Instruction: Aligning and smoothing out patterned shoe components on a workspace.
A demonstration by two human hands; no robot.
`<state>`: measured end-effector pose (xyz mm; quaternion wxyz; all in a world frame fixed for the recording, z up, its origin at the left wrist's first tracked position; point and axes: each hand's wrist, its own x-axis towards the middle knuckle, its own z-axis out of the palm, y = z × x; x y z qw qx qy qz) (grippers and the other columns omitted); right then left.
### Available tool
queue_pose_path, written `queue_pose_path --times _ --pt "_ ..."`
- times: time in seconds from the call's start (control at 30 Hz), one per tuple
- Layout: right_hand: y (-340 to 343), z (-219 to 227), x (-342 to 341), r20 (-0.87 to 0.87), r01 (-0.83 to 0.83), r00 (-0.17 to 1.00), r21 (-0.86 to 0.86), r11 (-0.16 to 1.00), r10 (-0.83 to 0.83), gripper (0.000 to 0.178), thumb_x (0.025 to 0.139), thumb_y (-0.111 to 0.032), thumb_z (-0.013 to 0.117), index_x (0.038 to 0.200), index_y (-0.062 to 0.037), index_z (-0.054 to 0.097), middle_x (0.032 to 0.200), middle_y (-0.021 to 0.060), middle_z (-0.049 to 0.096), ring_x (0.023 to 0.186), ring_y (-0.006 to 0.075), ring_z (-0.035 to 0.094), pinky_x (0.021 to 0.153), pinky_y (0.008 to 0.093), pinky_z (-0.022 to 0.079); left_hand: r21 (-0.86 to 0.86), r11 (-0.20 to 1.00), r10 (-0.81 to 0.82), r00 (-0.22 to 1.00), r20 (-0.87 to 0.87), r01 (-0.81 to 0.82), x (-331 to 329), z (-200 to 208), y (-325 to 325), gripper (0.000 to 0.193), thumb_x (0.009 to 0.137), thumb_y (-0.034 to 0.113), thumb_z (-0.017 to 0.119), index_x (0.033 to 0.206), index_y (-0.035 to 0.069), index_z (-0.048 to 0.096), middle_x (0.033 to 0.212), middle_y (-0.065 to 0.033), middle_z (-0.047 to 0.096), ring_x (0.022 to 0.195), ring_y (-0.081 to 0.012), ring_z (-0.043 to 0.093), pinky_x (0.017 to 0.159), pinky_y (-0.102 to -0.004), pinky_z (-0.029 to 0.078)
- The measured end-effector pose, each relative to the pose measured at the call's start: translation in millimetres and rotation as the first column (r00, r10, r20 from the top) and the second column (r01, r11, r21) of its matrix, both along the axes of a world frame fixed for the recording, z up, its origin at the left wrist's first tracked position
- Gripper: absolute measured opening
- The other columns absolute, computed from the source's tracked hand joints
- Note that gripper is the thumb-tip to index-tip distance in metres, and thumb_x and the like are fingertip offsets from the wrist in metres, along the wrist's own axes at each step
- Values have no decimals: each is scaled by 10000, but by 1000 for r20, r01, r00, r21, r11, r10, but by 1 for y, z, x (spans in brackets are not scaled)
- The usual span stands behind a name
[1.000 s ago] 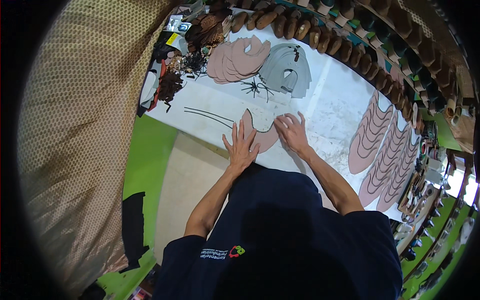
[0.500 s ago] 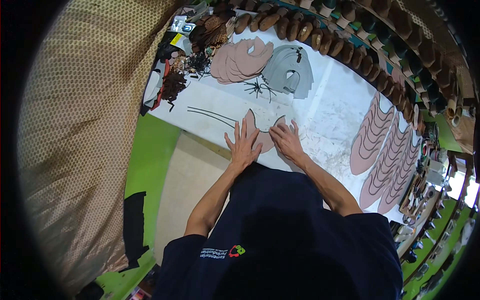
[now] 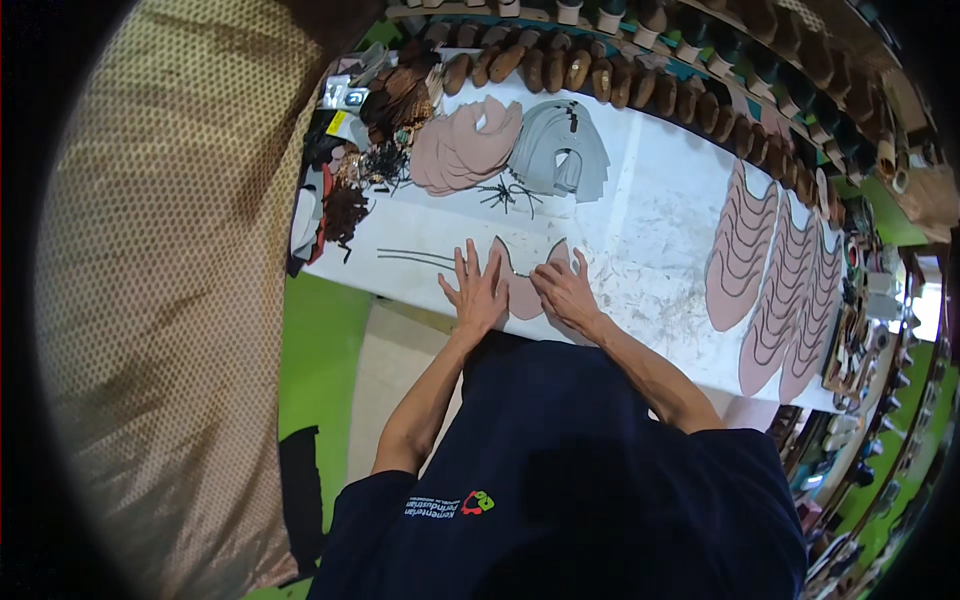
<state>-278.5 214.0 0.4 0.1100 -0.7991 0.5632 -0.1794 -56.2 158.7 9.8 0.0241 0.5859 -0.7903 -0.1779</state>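
Observation:
A pink, curved shoe-upper piece (image 3: 524, 302) lies flat near the table's front edge. Along its inner curve runs a thin dark edging strip (image 3: 516, 270). My left hand (image 3: 481, 294) rests over the piece's left side, fingers spread and holding nothing. On the other side, my right hand (image 3: 567, 296) has its thumb and forefinger bent together at the dark strip, while its outer fingers are lifted apart. The right fingertips partly cover the strip. Two loose dark strips (image 3: 412, 256) lie left of my left hand.
Behind lie stacked pink pieces (image 3: 462, 150), stacked grey pieces (image 3: 560, 150) and short dark strips (image 3: 508, 194). Edged pink pieces (image 3: 742, 250) overlap in rows at right. Brown shoe lasts (image 3: 600, 78) line the far edge; scraps (image 3: 345, 215) crowd the left end.
My right hand's fingers have bent more and closed in on the strip at the inner curve. My left hand stays spread on the piece. The whole view has shifted slightly.

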Motion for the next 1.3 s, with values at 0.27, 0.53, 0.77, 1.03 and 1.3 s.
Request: queue_pose_path --times 0.27,0.53,0.77,1.03,1.3 --pt "-16 -3 46 40 68 997 27 997 -69 396 907 -181 695 1296 -111 701 1237 12 622 1248 233 558 1237 640 220 -58 964 -255 964 78 259 15 -7 -48 658 975 365 673 1602 358 474 1796 -158 87 1638 -431 68 1129 -857 86" --pt "-21 4 71 -61 273 960 7 962 -273 394 947 -218 679 1324 -109 704 1209 18 630 1217 233 566 1218 627 266 27 929 -369 927 69 368 24 -2 -76 647 919 464 718 1539 364 562 1799 -144 91 1641 -423 60 1136 -845 74" --pt "-25 13 83 0 392 920 53 918 -393 380 953 -232 673 1317 -133 720 1178 20 650 1168 230 601 1215 652 244 18 889 -458 889 -10 458 30 -4 -90 709 883 533 748 1542 342 570 1801 -145 85 1642 -423 58 1137 -842 78" --pt "-28 0 107 -93 519 849 -44 854 -521 367 964 -268 675 1307 -149 731 1131 24 640 1171 224 599 1197 652 259 -21 854 -520 854 -34 519 31 -3 -101 745 870 533 766 1546 281 581 1802 -152 95 1645 -410 71 1134 -838 87" --pt "-17 2 102 30 676 737 -24 736 -676 367 981 -244 666 1323 -121 723 1317 46 630 1288 245 566 1200 663 245 -8 889 -455 882 -119 457 36 -12 -101 810 832 540 788 1548 222 579 1803 -155 74 1645 -414 53 1128 -855 68"
